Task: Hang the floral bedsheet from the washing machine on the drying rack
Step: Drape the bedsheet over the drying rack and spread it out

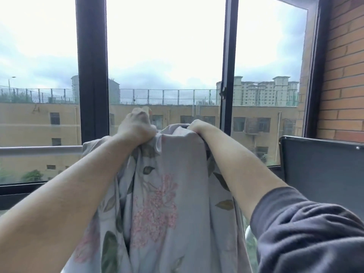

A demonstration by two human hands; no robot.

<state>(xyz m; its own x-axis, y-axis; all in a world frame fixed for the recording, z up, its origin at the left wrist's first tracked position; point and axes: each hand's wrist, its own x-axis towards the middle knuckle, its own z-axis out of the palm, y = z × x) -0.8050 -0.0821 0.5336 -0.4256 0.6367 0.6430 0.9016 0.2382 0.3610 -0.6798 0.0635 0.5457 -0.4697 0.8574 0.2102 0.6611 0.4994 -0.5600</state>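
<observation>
- The floral bedsheet (157, 194) hangs in front of you, held up at chest height before the window. It is bunched into a narrow column of folds that falls out of view below.
- Your left hand (136, 128) is fisted round a gathered clump at the top of the cloth, fingers curled tight into it.
- Your right hand (197, 126) grips the top fold just beside it, knuckles up and fingers tucked under the fabric. The two hands are close together.
- Judging by how it drapes, the sheet is soft and limp with no stiffness of its own. Fresh from the machine it is probably damp, so it will likely be heavier than it looks and cling to itself.
- Take hold along the top edge rather than in mid-cloth, and work your hands apart along that edge so the folds open. A bunched grip like this one will likely leave it wadded on the bar.
- The pale rail (39, 150) runs in from the left and vanishes behind the sheet. I cannot tell whether the cloth already lies over it.
- Your right forearm comes out of a pushed-up grey sleeve (305, 223).
- A dark panel (319, 170) stands to the right, with a brick wall (346, 75) above it and the black window frame (92, 75) ahead.
</observation>
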